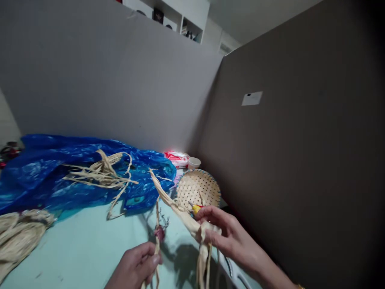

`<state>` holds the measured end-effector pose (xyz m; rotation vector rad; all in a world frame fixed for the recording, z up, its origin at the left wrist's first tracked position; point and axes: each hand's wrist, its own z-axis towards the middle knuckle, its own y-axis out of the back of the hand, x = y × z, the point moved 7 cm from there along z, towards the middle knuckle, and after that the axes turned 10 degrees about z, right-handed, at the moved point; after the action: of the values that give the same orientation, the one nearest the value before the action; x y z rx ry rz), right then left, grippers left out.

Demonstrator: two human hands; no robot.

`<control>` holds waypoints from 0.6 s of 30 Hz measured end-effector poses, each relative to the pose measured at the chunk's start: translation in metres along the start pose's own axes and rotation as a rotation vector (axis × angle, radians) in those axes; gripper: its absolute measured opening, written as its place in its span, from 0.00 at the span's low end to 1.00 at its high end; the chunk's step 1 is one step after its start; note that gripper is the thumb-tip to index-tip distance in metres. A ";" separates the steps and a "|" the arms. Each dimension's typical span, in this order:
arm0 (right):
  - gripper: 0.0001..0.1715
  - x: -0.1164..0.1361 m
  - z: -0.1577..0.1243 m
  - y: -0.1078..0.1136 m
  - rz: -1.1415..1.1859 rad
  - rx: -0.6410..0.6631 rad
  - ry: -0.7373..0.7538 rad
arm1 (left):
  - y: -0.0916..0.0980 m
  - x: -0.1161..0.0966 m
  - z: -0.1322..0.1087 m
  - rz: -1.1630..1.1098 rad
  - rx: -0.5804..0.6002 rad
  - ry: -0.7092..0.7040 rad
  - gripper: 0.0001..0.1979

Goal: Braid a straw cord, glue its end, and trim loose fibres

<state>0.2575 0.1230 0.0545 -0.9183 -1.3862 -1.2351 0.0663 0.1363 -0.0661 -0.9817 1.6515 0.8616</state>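
My left hand (138,263) pinches a thin strip of pale dried plant fibre (157,245) between thumb and fingers. A dusky pink bit (159,233) with dark, wiry strands sits on the strip just above the fingertips. To the right, my right hand (230,235) is closed round a wide, folded length of pale dried fibre (183,216), which slants up to the left and also hangs below the hand. By the right index fingertip is a small yellow and red object (196,209) with a greyish point; whether the finger grips or only touches it I cannot tell.
Behind my hands stands a round woven basket (198,182). A blue plastic bag (81,156) carries loose fibre strands (104,170). Another fibre bundle (22,237) lies at left. A white cup (194,162) and red-white packet (178,159) stand near the grey partitions (120,80).
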 end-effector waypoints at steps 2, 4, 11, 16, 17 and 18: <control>0.14 -0.002 0.005 -0.019 -0.139 0.027 0.031 | 0.000 -0.005 -0.003 -0.029 -0.012 -0.003 0.19; 0.10 -0.005 0.007 -0.038 -0.283 0.080 0.099 | 0.000 -0.008 -0.004 -0.068 -0.017 -0.010 0.19; 0.10 -0.007 -0.009 -0.078 -0.728 0.096 0.504 | -0.005 -0.013 -0.009 -0.222 0.035 0.009 0.21; 0.07 -0.002 -0.015 -0.089 -0.801 0.118 0.603 | -0.006 -0.012 -0.012 -0.275 0.021 0.009 0.22; 0.08 -0.002 -0.015 -0.090 -0.809 0.103 0.599 | -0.006 -0.012 -0.012 -0.271 0.020 0.009 0.22; 0.11 -0.001 -0.014 -0.089 -0.816 0.073 0.595 | -0.006 -0.012 -0.012 -0.262 0.020 0.015 0.23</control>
<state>0.1750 0.0932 0.0348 0.1392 -1.3140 -1.8435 0.0697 0.1258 -0.0523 -1.1626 1.5001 0.6618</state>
